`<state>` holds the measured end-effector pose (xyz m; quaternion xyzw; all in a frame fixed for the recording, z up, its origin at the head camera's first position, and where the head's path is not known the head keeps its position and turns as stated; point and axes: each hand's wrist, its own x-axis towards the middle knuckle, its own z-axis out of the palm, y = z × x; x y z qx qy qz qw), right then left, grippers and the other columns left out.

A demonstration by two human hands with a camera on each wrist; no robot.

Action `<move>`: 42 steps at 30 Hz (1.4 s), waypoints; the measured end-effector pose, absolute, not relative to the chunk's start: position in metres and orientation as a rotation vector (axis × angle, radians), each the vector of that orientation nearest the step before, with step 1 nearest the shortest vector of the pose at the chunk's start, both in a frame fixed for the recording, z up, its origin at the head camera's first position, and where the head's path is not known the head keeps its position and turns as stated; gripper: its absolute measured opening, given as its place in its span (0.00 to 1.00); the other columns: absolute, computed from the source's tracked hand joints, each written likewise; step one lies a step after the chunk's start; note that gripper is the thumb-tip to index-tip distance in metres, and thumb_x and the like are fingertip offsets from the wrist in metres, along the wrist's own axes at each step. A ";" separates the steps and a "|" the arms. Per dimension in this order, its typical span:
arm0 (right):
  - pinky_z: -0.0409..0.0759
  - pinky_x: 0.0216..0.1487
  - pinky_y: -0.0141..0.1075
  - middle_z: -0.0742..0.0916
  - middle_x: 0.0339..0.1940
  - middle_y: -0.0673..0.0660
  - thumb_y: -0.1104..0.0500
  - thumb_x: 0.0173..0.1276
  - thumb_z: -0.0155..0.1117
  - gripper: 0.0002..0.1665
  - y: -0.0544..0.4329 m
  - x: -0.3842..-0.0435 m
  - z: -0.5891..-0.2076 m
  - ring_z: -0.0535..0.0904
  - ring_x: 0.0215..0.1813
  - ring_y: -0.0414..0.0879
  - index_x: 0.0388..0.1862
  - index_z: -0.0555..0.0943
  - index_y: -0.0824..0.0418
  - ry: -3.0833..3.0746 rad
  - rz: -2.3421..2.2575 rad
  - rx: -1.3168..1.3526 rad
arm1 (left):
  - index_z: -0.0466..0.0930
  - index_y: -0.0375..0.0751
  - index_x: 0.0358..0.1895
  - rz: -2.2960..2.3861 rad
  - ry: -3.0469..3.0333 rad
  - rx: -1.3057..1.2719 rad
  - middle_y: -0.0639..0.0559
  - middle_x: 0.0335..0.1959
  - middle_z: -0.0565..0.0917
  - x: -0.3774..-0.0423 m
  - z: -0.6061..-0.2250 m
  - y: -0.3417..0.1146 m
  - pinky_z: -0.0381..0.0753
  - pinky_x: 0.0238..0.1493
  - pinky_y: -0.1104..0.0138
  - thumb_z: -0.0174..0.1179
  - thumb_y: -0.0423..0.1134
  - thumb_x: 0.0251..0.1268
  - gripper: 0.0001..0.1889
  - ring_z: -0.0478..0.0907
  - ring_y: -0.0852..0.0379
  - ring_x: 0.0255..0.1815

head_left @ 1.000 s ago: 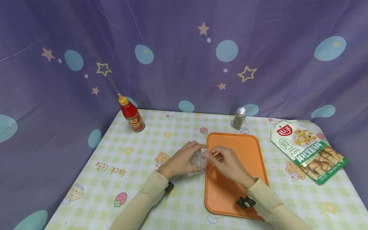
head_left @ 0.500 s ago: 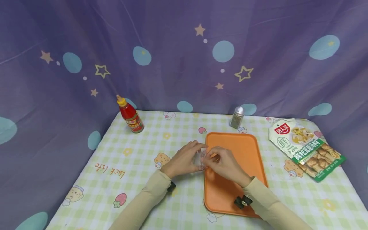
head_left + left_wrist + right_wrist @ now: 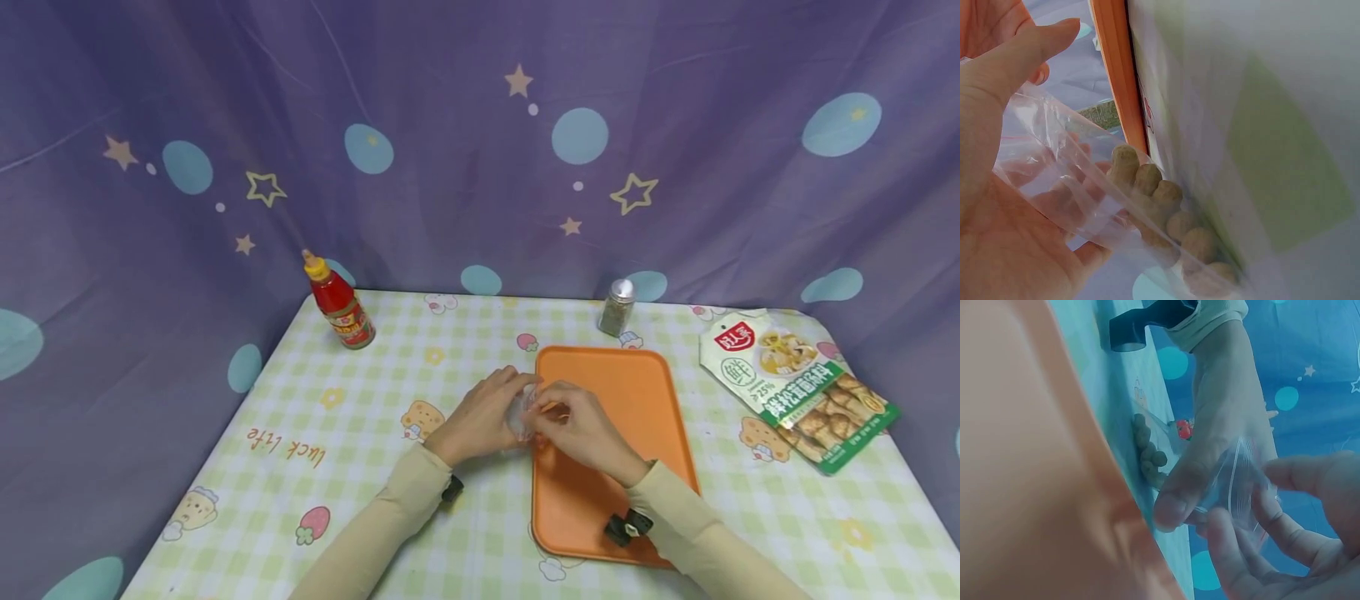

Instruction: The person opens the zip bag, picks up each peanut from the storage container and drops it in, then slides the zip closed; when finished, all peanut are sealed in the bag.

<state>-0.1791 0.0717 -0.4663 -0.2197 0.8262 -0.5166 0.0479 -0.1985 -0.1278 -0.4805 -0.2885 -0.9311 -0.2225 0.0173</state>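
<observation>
A clear zip-lock bag [image 3: 517, 417] hangs between my two hands at the left edge of the orange tray [image 3: 611, 367]. In the left wrist view, unshelled peanuts [image 3: 1169, 200] lie at the bottom of the bag, close to the tablecloth. My left hand [image 3: 480, 421] grips the bag from the left near its top, thumb on the near side. From the right, my right hand [image 3: 581, 429] pinches the bag's upper edge by the zip strip [image 3: 1233, 481]. Whether the zip is fully parted is hard to see.
A red sauce bottle [image 3: 343, 308] with a yellow cap stands at the back left. Behind the tray is a small spice jar [image 3: 617, 308]. A green and white food pouch [image 3: 798, 387] lies on the right of the checked tablecloth [image 3: 247, 517].
The right hand has shifted slightly left and in along the bag's edge. The left hand stays round the bag. The head view has tilted a little.
</observation>
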 end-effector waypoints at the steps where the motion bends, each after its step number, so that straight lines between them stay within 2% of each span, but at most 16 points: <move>1: 0.86 0.47 0.32 0.88 0.45 0.56 0.62 0.70 0.72 0.02 0.072 -0.179 -0.467 0.88 0.46 0.47 0.38 0.88 0.60 2.521 -1.578 -0.675 | 0.75 0.50 0.71 -0.695 -2.888 -0.896 0.55 0.49 0.79 -0.199 -0.481 -0.128 0.81 0.50 0.61 0.81 0.56 0.49 0.44 0.75 0.57 0.48; 6: 0.86 0.49 0.33 0.87 0.44 0.55 0.66 0.68 0.69 0.04 0.074 -0.180 -0.468 0.85 0.44 0.43 0.37 0.89 0.59 2.521 -1.575 -0.682 | 0.72 0.50 0.74 -0.718 -2.912 -0.902 0.54 0.52 0.78 -0.199 -0.481 -0.129 0.82 0.54 0.59 0.83 0.57 0.45 0.49 0.76 0.57 0.51; 12: 0.85 0.48 0.33 0.90 0.45 0.55 0.66 0.67 0.69 0.06 0.083 -0.185 -0.469 0.86 0.43 0.42 0.37 0.90 0.57 2.527 -1.567 -0.657 | 0.64 0.53 0.80 -0.959 -2.998 -0.934 0.54 0.52 0.78 -0.202 -0.475 -0.141 0.78 0.52 0.64 0.84 0.64 0.38 0.60 0.74 0.58 0.51; 14: 0.85 0.46 0.31 0.91 0.46 0.56 0.67 0.67 0.67 0.07 0.086 -0.188 -0.468 0.88 0.43 0.44 0.36 0.90 0.57 2.516 -1.570 -0.627 | 0.65 0.54 0.79 -1.064 -3.014 -0.930 0.53 0.51 0.80 -0.205 -0.473 -0.146 0.78 0.50 0.64 0.81 0.65 0.45 0.56 0.75 0.58 0.49; 17: 0.86 0.46 0.32 0.91 0.47 0.57 0.68 0.67 0.65 0.09 0.090 -0.191 -0.468 0.90 0.42 0.45 0.37 0.89 0.57 2.487 -1.576 -0.579 | 0.70 0.53 0.76 -1.190 -3.011 -0.899 0.52 0.47 0.83 -0.210 -0.472 -0.153 0.80 0.50 0.65 0.68 0.63 0.65 0.40 0.79 0.58 0.46; 19: 0.86 0.45 0.32 0.91 0.48 0.58 0.68 0.67 0.64 0.09 0.091 -0.193 -0.468 0.90 0.42 0.45 0.37 0.88 0.57 2.474 -1.581 -0.557 | 0.74 0.50 0.73 -1.234 -2.978 -0.882 0.52 0.43 0.86 -0.212 -0.471 -0.155 0.81 0.48 0.66 0.58 0.58 0.77 0.28 0.81 0.60 0.43; 21: 0.86 0.46 0.33 0.91 0.48 0.57 0.67 0.68 0.64 0.08 0.093 -0.195 -0.468 0.90 0.42 0.43 0.38 0.88 0.57 2.475 -1.576 -0.553 | 0.78 0.46 0.68 -1.258 -2.928 -0.883 0.50 0.39 0.87 -0.213 -0.472 -0.156 0.81 0.45 0.67 0.51 0.51 0.84 0.21 0.81 0.61 0.37; 26: 0.86 0.48 0.33 0.90 0.47 0.57 0.64 0.74 0.66 0.05 0.095 -0.200 -0.469 0.90 0.44 0.44 0.42 0.87 0.58 2.491 -1.581 -0.589 | 0.75 0.37 0.60 -1.244 -2.809 -0.917 0.50 0.28 0.81 -0.214 -0.474 -0.159 0.74 0.33 0.70 0.50 0.39 0.84 0.12 0.71 0.65 0.24; 31: 0.86 0.47 0.32 0.90 0.43 0.59 0.62 0.76 0.66 0.05 0.093 -0.207 -0.472 0.89 0.42 0.44 0.44 0.87 0.63 2.500 -1.594 -0.645 | 0.71 0.36 0.59 -1.270 -2.776 -0.890 0.51 0.24 0.75 -0.212 -0.479 -0.163 0.68 0.28 0.71 0.47 0.37 0.85 0.10 0.65 0.66 0.20; 35: 0.86 0.47 0.32 0.90 0.39 0.57 0.60 0.75 0.67 0.05 0.090 -0.212 -0.473 0.87 0.39 0.42 0.43 0.86 0.60 2.508 -1.579 -0.651 | 0.68 0.36 0.59 -1.361 -2.807 -0.836 0.51 0.22 0.74 -0.206 -0.480 -0.166 0.71 0.23 0.71 0.45 0.38 0.86 0.11 0.68 0.65 0.15; 39: 0.86 0.51 0.35 0.90 0.40 0.53 0.60 0.75 0.68 0.02 0.086 -0.217 -0.472 0.87 0.43 0.43 0.42 0.86 0.57 2.508 -1.549 -0.672 | 0.66 0.38 0.57 -1.464 -2.834 -0.770 0.48 0.21 0.76 -0.198 -0.480 -0.168 0.75 0.17 0.67 0.44 0.39 0.87 0.09 0.74 0.60 0.11; 42: 0.85 0.53 0.36 0.90 0.42 0.53 0.61 0.73 0.69 0.03 0.082 -0.220 -0.470 0.86 0.48 0.44 0.43 0.87 0.56 2.508 -1.531 -0.696 | 0.66 0.39 0.55 -1.555 -2.832 -0.711 0.43 0.21 0.78 -0.191 -0.478 -0.171 0.79 0.15 0.64 0.43 0.41 0.87 0.09 0.76 0.57 0.10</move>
